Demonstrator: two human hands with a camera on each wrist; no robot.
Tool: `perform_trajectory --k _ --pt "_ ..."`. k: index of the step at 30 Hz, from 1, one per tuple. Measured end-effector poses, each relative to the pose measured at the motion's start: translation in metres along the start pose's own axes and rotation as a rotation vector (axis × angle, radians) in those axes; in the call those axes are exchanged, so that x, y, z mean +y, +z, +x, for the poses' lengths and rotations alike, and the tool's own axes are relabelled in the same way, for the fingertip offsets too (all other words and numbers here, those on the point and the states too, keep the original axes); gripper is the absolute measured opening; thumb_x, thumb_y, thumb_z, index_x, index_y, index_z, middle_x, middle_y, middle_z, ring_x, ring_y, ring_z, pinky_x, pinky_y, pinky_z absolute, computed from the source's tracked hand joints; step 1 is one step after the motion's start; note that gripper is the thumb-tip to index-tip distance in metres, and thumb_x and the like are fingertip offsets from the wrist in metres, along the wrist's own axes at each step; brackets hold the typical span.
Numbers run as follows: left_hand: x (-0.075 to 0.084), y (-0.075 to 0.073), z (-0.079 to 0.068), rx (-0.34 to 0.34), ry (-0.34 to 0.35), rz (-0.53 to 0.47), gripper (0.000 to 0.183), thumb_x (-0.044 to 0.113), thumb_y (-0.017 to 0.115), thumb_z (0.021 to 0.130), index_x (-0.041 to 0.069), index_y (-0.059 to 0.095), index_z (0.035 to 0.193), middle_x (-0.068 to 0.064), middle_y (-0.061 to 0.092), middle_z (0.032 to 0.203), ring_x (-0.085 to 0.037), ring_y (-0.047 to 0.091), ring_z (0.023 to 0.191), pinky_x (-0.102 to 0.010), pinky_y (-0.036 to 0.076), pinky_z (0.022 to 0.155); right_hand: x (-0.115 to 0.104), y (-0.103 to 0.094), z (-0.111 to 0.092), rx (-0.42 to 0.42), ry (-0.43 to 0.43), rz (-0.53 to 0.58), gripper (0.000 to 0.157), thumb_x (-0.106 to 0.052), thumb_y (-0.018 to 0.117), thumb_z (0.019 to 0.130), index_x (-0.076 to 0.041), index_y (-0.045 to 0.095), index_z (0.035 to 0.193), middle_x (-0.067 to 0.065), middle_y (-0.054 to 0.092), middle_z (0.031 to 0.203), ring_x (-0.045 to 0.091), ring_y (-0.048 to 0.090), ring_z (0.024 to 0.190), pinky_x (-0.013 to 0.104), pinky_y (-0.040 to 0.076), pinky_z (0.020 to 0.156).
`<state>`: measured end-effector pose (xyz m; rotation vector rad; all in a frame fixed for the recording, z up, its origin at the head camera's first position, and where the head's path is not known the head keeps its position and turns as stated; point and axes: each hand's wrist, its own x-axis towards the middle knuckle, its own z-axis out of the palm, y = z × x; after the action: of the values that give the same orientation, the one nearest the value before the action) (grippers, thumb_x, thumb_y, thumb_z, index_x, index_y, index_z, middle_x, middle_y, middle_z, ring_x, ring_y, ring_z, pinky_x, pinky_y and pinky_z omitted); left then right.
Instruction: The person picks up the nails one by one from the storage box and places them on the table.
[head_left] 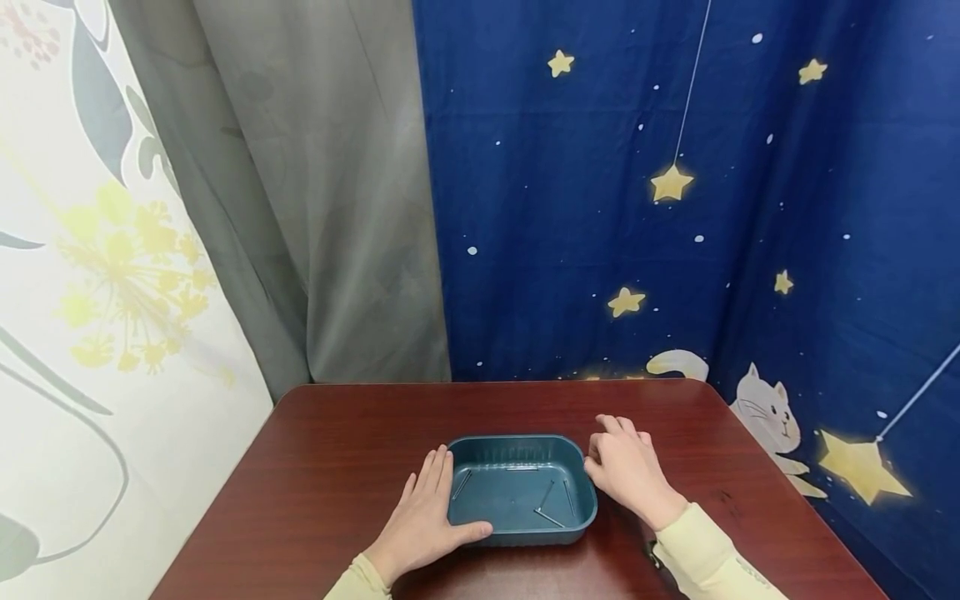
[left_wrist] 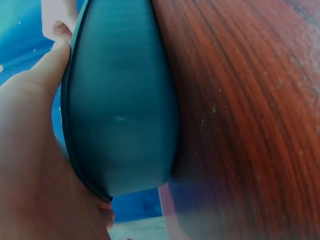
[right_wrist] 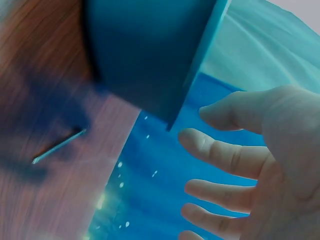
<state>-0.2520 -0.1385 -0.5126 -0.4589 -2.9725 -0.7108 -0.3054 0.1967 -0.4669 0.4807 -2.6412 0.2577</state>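
A dark teal plastic tray [head_left: 513, 533] sits on the table. Several thin, nail-like metal pins [head_left: 550, 518] lie scattered on its floor. My left hand [head_left: 423, 521] rests against the tray's left end, fingers straight along the side and thumb on the front rim. In the left wrist view the left thumb [left_wrist: 52, 67] lies along the rim. Beside the tray's right end is my right hand [head_left: 626, 467], its fingers loosely bent and spread apart with nothing between them. Another thin pin [right_wrist: 59, 146] lies on the tabletop near the tray in the right wrist view.
The reddish-brown wooden table [head_left: 360, 425] has rounded far corners. Behind it hang a grey curtain [head_left: 367, 208] and a blue curtain [head_left: 525, 208] with stars. A white patterned curtain [head_left: 112, 467] hangs on the left.
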Motion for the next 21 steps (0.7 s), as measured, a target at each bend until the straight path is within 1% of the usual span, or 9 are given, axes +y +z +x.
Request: perform_trajectory --k 3,6,10,13,15,17,18,21 --pt "0.0 0.0 0.0 -0.001 -0.003 0.001 0.127 0.086 0.056 0.076 0.002 0.014 0.161 -0.013 0.007 0.168 -0.031 0.006 0.154 -0.064 0.015 0.116 -0.012 -0.002 0.003 -0.003 -0.003 0.017 0.028 -0.023 0.077 0.081 -0.028 0.059 0.06 0.018 0.061 0.131 0.039 0.049 0.124 0.057 0.043 0.08" --pt "0.001 0.001 0.0 -0.002 -0.006 0.001 0.127 0.086 0.056 0.076 0.002 0.014 0.161 -0.012 0.007 0.168 -0.03 0.006 0.154 -0.064 0.015 0.116 -0.023 0.0 0.005 -0.01 -0.022 0.017 0.025 -0.026 0.079 0.08 -0.028 0.062 0.062 0.017 0.06 0.133 0.038 0.046 0.127 0.06 0.043 0.085" --pt "0.001 0.002 0.001 -0.009 -0.012 -0.001 0.127 0.087 0.055 0.076 0.002 0.014 0.161 -0.013 0.008 0.168 -0.031 0.007 0.153 -0.064 0.015 0.116 -0.038 0.008 0.006 -0.012 -0.067 -0.002 0.022 -0.028 0.08 0.079 -0.028 0.066 0.064 0.015 0.06 0.134 0.035 0.047 0.126 0.058 0.044 0.085" --pt "0.0 0.003 0.001 -0.014 -0.016 0.002 0.128 0.088 0.055 0.075 0.002 0.014 0.161 -0.013 0.008 0.168 -0.031 0.007 0.153 -0.064 0.015 0.116 -0.048 0.015 0.005 -0.003 -0.109 -0.021 0.026 -0.029 0.081 0.079 -0.027 0.064 0.06 0.014 0.061 0.132 0.034 0.048 0.124 0.056 0.044 0.085" --pt "0.001 0.003 0.001 -0.013 -0.016 0.002 0.128 0.088 0.055 0.075 0.002 0.014 0.161 -0.014 0.008 0.168 -0.031 0.007 0.153 -0.064 0.015 0.116 -0.053 0.019 0.005 -0.002 -0.145 -0.035 0.03 -0.03 0.082 0.078 -0.025 0.063 0.056 0.013 0.062 0.13 0.034 0.048 0.124 0.056 0.044 0.088" --pt "0.001 0.002 0.001 -0.009 -0.013 0.003 0.127 0.088 0.055 0.076 0.002 0.014 0.161 -0.013 0.008 0.168 -0.031 0.007 0.153 -0.064 0.015 0.116 -0.059 0.022 0.004 0.005 -0.18 -0.048 0.034 -0.029 0.083 0.077 -0.023 0.061 0.052 0.013 0.064 0.125 0.034 0.05 0.12 0.055 0.045 0.086" --pt "0.001 0.001 0.001 -0.009 -0.012 0.002 0.127 0.087 0.055 0.076 0.002 0.014 0.161 -0.013 0.007 0.168 -0.031 0.007 0.153 -0.064 0.015 0.116 -0.061 0.024 0.004 0.004 -0.194 -0.057 0.035 -0.028 0.084 0.076 -0.022 0.061 0.051 0.011 0.065 0.119 0.033 0.051 0.115 0.052 0.046 0.083" --pt "0.002 0.0 0.001 -0.005 -0.007 0.002 0.127 0.087 0.055 0.076 0.002 0.014 0.161 -0.012 0.007 0.168 -0.031 0.006 0.153 -0.063 0.015 0.116 -0.066 0.03 0.003 -0.008 -0.211 -0.08 0.034 -0.029 0.086 0.074 -0.019 0.063 0.052 0.007 0.062 0.095 0.027 0.052 0.091 0.043 0.047 0.069"
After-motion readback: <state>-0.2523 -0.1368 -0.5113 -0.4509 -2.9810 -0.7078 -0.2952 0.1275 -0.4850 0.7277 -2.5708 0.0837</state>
